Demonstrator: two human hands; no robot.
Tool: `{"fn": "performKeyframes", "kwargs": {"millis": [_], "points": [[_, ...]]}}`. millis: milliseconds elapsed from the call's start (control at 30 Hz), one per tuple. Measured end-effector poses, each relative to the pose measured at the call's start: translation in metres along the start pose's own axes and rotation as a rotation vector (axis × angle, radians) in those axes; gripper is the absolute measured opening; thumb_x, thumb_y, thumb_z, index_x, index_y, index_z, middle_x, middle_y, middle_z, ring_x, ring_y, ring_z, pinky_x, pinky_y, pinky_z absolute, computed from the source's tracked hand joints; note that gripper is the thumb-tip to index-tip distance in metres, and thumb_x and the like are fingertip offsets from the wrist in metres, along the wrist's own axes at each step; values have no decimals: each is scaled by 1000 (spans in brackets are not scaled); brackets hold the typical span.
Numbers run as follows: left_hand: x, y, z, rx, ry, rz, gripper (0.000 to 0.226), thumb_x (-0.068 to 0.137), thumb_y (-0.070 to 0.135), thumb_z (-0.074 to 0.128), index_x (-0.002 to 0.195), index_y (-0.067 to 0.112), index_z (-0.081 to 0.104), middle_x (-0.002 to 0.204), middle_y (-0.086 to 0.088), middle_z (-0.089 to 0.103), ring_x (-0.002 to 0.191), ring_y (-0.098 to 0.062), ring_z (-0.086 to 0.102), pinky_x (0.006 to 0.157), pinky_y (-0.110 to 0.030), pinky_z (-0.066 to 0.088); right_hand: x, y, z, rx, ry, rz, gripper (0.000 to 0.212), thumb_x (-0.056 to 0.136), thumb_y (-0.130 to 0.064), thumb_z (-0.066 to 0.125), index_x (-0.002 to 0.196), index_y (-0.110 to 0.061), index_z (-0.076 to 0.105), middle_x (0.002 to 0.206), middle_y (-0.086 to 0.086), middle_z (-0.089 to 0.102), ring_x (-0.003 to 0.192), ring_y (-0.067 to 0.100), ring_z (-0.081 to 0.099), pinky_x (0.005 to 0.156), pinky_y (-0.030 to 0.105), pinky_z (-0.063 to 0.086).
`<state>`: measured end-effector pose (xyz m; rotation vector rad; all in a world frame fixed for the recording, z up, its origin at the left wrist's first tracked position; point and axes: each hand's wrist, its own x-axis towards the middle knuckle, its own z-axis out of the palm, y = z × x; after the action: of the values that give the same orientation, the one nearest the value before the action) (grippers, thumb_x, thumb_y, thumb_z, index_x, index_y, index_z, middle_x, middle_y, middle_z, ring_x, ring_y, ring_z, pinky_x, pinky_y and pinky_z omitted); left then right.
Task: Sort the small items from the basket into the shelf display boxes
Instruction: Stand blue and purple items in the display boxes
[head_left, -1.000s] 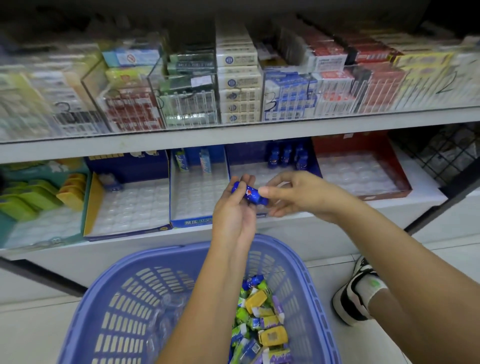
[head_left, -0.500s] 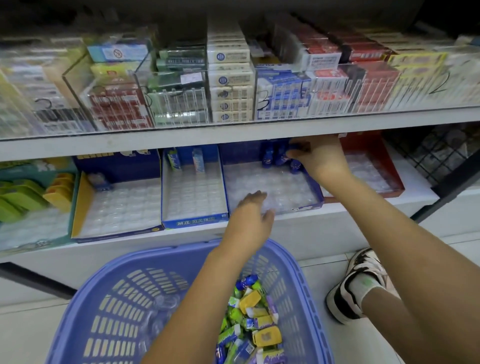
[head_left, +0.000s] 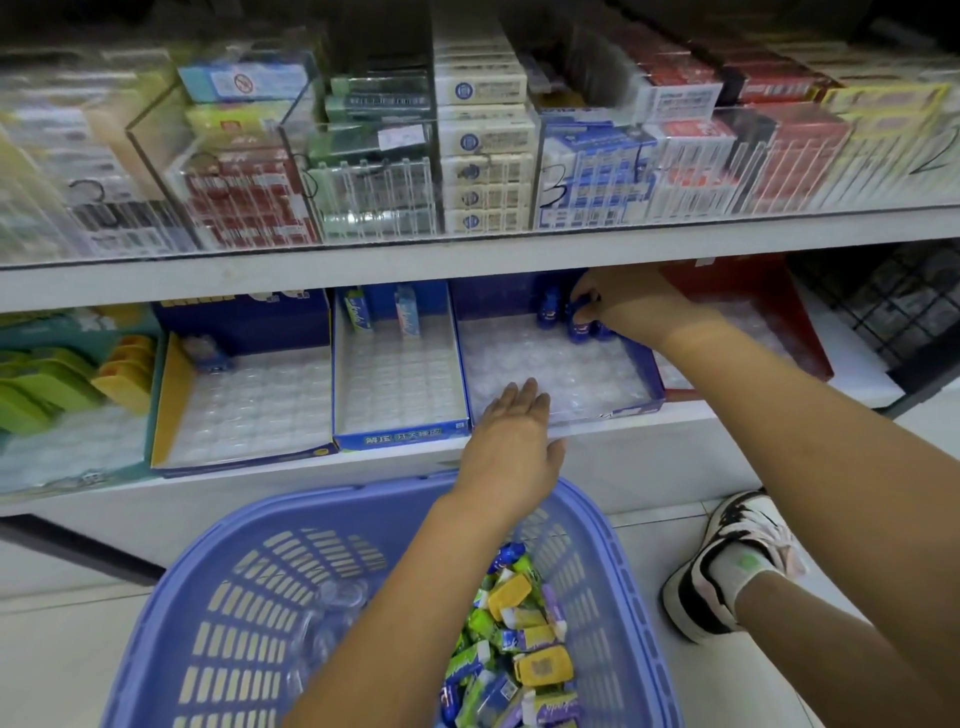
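You see the scene in soft, even light that falls from above and in front; the top edge of the frame is dark. The upper shelf (head_left: 467, 260) throws a shadow over the back of the lower shelf (head_left: 260, 483), so your right hand (head_left: 631, 306) and the small blue bottle (head_left: 581, 325) it pinches sit in dimness, while the forearm (head_left: 753, 374) behind is bright. The clear boxes (head_left: 156, 171) at the left look hazy with pale reflections, and the left margin is smeared. The wide lens bends the shelf edges into curves. The basket (head_left: 249, 597) and the floor (head_left: 52, 649) are lit flat and fairly sharp.
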<state>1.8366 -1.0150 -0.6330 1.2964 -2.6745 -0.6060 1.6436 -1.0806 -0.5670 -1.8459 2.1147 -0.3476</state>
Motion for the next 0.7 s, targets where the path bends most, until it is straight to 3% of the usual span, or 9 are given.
{"fn": "performKeyframes", "kwargs": {"millis": [100, 200, 300, 400, 467, 567, 633, 700], "points": [[1, 0, -4, 0, -49, -12, 60, 101, 30, 40, 151, 8, 16, 160, -6, 6, 148, -21, 3, 118, -30, 5, -3, -11, -1, -26, -8, 31, 25, 87, -7, 61, 110, -1, 64, 108, 19, 63, 92, 34, 61, 76, 36, 51], [-4, 5, -11, -128, -29, -8, 56, 100, 26, 42, 150, 9, 22, 160, -5, 11, 147, -18, 6, 118, -28, 9, -13, -25, -5, -126, 7, 84, 26, 88, -4, 56, 113, 3, 60, 113, 23, 61, 98, 34, 58, 85, 38, 50], [-27, 1, -16, -314, 233, 55, 41, 97, 17, 47, 137, 10, 47, 149, -4, 39, 139, -17, 31, 108, -20, 23, -33, -44, 1, -262, 135, 84, 27, 89, -9, 56, 114, 0, 59, 116, 20, 59, 105, 35, 57, 86, 35, 48], [-61, -24, 1, -384, 393, 25, 26, 91, 10, 52, 115, 11, 62, 117, -6, 60, 108, -19, 56, 89, -20, 38, -74, -66, 29, -161, 151, -65, 19, 85, -14, 61, 100, -4, 67, 102, 17, 66, 95, 33, 61, 82, 34, 49], [-84, -48, 28, -382, 244, -111, 24, 90, 12, 54, 113, 12, 64, 114, -9, 64, 104, -23, 61, 88, -29, 46, -108, -79, 67, -60, -66, -172, 16, 81, -19, 67, 94, -10, 69, 97, 9, 70, 92, 24, 63, 77, 26, 43], [-118, -84, 80, -325, -212, -262, 32, 86, 8, 56, 118, 9, 63, 119, -12, 65, 111, -26, 60, 88, -29, 44, -148, -86, 142, -128, -483, -213, 31, 78, -20, 70, 108, -16, 63, 106, 5, 66, 100, 22, 59, 76, 24, 39], [-139, -101, 109, -280, -438, -253, 30, 85, 6, 57, 115, 3, 61, 115, -19, 64, 109, -32, 59, 83, -32, 43, -161, -80, 187, -204, -624, -196, 38, 81, -11, 64, 118, -14, 57, 113, 11, 63, 106, 27, 57, 78, 28, 42], [-153, -113, 130, -241, -528, -244, 29, 85, 8, 57, 113, -1, 58, 116, -23, 59, 110, -37, 56, 82, -37, 42, -168, -72, 217, -293, -666, -192, 35, 85, -2, 52, 120, -8, 54, 114, 19, 60, 108, 31, 56, 76, 33, 41]]}}
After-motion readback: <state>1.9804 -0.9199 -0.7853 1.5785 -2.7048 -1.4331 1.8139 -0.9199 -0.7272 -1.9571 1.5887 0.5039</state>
